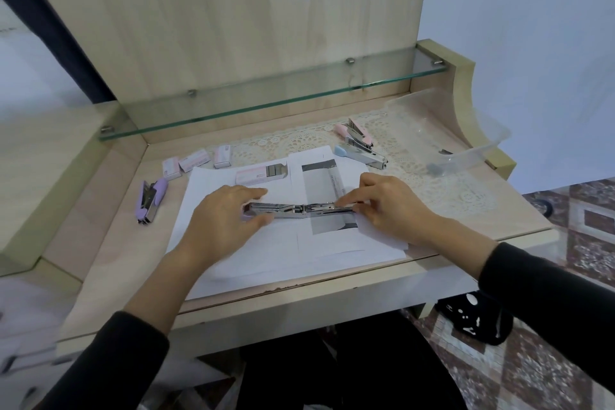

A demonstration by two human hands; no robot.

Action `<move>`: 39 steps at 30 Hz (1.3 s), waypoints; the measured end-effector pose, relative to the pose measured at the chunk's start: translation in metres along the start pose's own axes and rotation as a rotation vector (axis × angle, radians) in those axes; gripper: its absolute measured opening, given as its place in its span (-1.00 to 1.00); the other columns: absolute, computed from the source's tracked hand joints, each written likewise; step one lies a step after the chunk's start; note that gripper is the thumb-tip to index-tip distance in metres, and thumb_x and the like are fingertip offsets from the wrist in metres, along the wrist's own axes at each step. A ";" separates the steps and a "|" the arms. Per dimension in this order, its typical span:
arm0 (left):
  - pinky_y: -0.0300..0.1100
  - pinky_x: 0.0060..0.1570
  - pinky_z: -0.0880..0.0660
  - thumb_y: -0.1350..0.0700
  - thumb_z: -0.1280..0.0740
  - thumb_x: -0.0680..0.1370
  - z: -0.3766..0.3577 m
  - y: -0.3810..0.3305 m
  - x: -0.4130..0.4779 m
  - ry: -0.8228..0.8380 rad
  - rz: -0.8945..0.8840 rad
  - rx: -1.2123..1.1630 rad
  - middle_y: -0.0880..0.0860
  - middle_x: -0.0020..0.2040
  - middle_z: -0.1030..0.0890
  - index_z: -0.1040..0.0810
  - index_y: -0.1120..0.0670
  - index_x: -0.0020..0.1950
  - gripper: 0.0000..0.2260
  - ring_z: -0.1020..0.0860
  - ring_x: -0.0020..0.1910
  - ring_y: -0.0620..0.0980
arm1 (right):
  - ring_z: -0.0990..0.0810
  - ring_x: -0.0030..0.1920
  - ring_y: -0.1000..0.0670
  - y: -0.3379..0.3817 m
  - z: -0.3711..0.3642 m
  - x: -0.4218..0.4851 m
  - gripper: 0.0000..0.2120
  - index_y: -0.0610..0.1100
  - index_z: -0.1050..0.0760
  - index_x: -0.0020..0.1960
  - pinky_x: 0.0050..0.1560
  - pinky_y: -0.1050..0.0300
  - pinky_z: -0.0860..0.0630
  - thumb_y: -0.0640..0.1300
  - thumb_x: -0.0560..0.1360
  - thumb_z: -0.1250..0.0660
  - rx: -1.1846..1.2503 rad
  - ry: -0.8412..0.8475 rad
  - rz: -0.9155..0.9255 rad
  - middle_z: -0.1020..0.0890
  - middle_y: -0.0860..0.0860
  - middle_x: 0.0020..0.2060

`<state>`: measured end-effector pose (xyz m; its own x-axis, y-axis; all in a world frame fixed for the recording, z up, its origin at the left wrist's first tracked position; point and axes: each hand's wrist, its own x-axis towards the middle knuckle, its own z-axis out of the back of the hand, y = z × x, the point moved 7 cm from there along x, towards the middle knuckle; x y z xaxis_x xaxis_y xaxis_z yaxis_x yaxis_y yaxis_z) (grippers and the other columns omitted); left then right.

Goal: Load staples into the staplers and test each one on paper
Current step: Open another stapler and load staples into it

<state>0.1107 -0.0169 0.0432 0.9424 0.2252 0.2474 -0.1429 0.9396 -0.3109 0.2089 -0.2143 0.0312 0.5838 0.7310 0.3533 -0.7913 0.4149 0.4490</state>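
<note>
Lying flat across the white paper [253,256] in the middle of the worktop [109,243], an opened metal stapler [301,209] was swung out into one long line, its hinge near the centre. The left hand [223,220] held the left half, its fingers [258,192] curled over the far edge and the thumb closed against the near side, so that end was pinched between them. The right hand [387,201] gripped the right half, its fingers bent in over the rail; whether a strip of staples lay under them could not be told. Both forearms came in from the near edge in dark sleeves [549,303].

Just beyond the left hand, an open staple box [261,174] rested on the paper, its tray partly slid out. Farther left along the back, three small closed staple boxes [196,160] sat close together on the bare wood. A purple stapler [151,200] lay off the paper's left edge, well apart from the hands. Behind the right hand, on a lace mat [416,156], a pink stapler [356,135] and a blue stapler [361,156] lay just beside each other, both with their metal parts opened out. A clear plastic container [466,143] sat tilted at the worktop's right rear corner, resting on the curved side panel. A glass shelf [266,103] ran across above the back of the worktop.
</note>
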 end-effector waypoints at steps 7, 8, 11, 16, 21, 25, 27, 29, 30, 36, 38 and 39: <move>-0.56 -0.27 -0.36 0.25 -0.45 0.40 0.006 0.015 -0.002 0.030 0.169 -0.465 -0.03 -0.23 -0.59 -0.60 0.07 -0.12 -0.87 -0.49 -0.34 -0.31 | -0.43 -0.32 0.04 -0.019 0.004 -0.004 -0.85 -0.18 -0.60 -0.06 -0.19 0.20 -0.32 -0.19 0.39 -0.43 0.074 -0.102 -0.209 -0.61 -0.06 -0.17; -0.54 -0.25 -0.38 0.28 -0.44 0.40 0.007 0.013 -0.003 0.017 0.183 -0.563 -0.03 -0.21 -0.60 -0.59 0.05 -0.13 -0.85 -0.50 -0.33 -0.29 | -0.43 -0.32 0.03 -0.021 0.004 -0.005 -0.88 -0.18 -0.62 -0.11 -0.20 0.19 -0.33 -0.17 0.37 -0.45 0.083 -0.106 -0.216 -0.61 -0.07 -0.18; -0.47 -0.13 -0.46 0.33 -0.39 0.42 0.012 -0.001 0.001 -0.018 0.182 -0.827 -0.06 -0.13 -0.62 -0.57 0.03 -0.10 -0.80 -0.56 -0.22 -0.22 | -0.42 -0.38 0.13 -0.021 0.004 -0.006 -0.91 -0.16 -0.66 -0.17 -0.27 0.27 -0.34 -0.18 0.34 -0.48 0.129 -0.134 -0.213 -0.62 -0.08 -0.25; -0.40 -0.12 -0.48 0.33 -0.42 0.39 0.012 -0.044 0.011 -0.126 0.089 -0.888 -0.03 -0.17 -0.62 -0.48 -0.01 -0.02 -0.69 -0.58 -0.22 -0.17 | -0.42 -0.38 0.26 -0.021 0.005 -0.010 -0.91 -0.13 -0.68 -0.18 -0.29 0.34 -0.35 -0.21 0.30 -0.49 0.184 -0.205 -0.225 -0.65 -0.03 -0.28; -0.31 -0.07 -0.53 0.27 -0.44 0.39 -0.011 -0.084 0.018 -0.051 -0.146 -0.655 -0.07 -0.15 -0.67 -0.65 0.05 -0.05 -0.81 -0.62 -0.17 -0.13 | -0.49 -0.38 0.25 -0.025 0.008 -0.014 -0.82 -0.13 -0.67 -0.10 -0.31 0.46 -0.33 -0.24 0.30 -0.48 0.220 -0.188 -0.260 -0.60 0.09 -0.32; -0.20 -0.16 -0.50 0.21 -0.43 0.42 -0.026 -0.088 0.019 -0.094 -0.210 -0.445 -0.01 -0.12 -0.68 -0.65 0.06 0.04 -0.79 -0.59 -0.20 -0.02 | -0.49 -0.35 0.29 -0.026 0.009 -0.017 -0.72 -0.11 -0.63 0.02 -0.31 0.49 -0.35 -0.25 0.31 -0.47 0.267 -0.187 -0.295 -0.60 0.13 -0.32; -0.36 -0.20 -0.46 0.22 -0.43 0.43 -0.028 -0.087 0.021 -0.085 -0.225 -0.440 0.00 -0.09 -0.68 -0.64 0.07 0.05 -0.79 -0.56 -0.22 -0.16 | -0.50 -0.34 0.27 -0.027 0.009 -0.017 -0.70 -0.10 -0.63 0.04 -0.30 0.48 -0.37 -0.27 0.31 -0.46 0.294 -0.186 -0.303 -0.60 0.12 -0.32; -0.52 -0.21 -0.36 0.23 -0.43 0.42 -0.032 -0.089 0.021 -0.064 -0.251 -0.401 0.01 -0.08 -0.68 -0.65 0.09 0.05 -0.79 -0.48 -0.24 -0.31 | -0.50 -0.34 0.27 -0.027 0.009 -0.017 -0.69 -0.10 -0.63 0.03 -0.29 0.47 -0.38 -0.28 0.31 -0.46 0.311 -0.189 -0.310 -0.59 0.15 -0.33; -0.56 -0.22 -0.32 0.23 -0.43 0.42 -0.033 -0.090 0.022 -0.057 -0.255 -0.381 0.01 -0.09 -0.68 -0.65 0.10 0.04 -0.79 -0.44 -0.24 -0.33 | -0.50 -0.34 0.26 -0.027 0.009 -0.017 -0.69 -0.10 -0.63 0.03 -0.28 0.46 -0.38 -0.28 0.31 -0.46 0.313 -0.188 -0.311 -0.59 0.18 -0.34; -0.57 -0.24 -0.29 0.24 -0.40 0.44 -0.037 -0.092 0.028 0.004 -0.239 -0.330 0.04 -0.10 -0.69 -0.65 0.11 0.04 -0.81 -0.46 -0.22 -0.20 | -0.49 -0.36 0.20 -0.024 0.011 -0.017 -0.71 -0.08 -0.64 -0.01 -0.32 0.43 -0.38 -0.30 0.30 -0.46 0.328 -0.201 -0.307 -0.58 0.21 -0.36; -0.57 -0.25 -0.28 0.23 -0.40 0.45 -0.037 -0.093 0.029 0.012 -0.244 -0.313 0.04 -0.09 -0.69 -0.65 0.10 0.04 -0.81 -0.43 -0.26 -0.23 | -0.48 -0.36 0.14 -0.022 0.012 -0.018 -0.70 0.02 -0.64 -0.08 -0.34 0.38 -0.37 -0.32 0.30 -0.46 0.353 -0.208 -0.289 -0.59 0.17 -0.36; -0.58 -0.25 -0.28 0.23 -0.40 0.45 -0.037 -0.094 0.029 0.014 -0.245 -0.310 0.04 -0.08 -0.69 -0.64 0.10 0.04 -0.81 -0.41 -0.27 -0.23 | -0.47 -0.36 0.11 -0.022 0.013 -0.018 -0.66 0.09 -0.63 -0.11 -0.35 0.36 -0.36 -0.33 0.30 -0.45 0.361 -0.216 -0.282 -0.60 0.16 -0.35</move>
<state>0.1628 -0.1078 0.0458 0.9416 -0.0019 0.3367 0.1829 0.8424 -0.5069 0.2181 -0.2433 0.0260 0.8200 0.4733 0.3219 -0.5067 0.3384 0.7929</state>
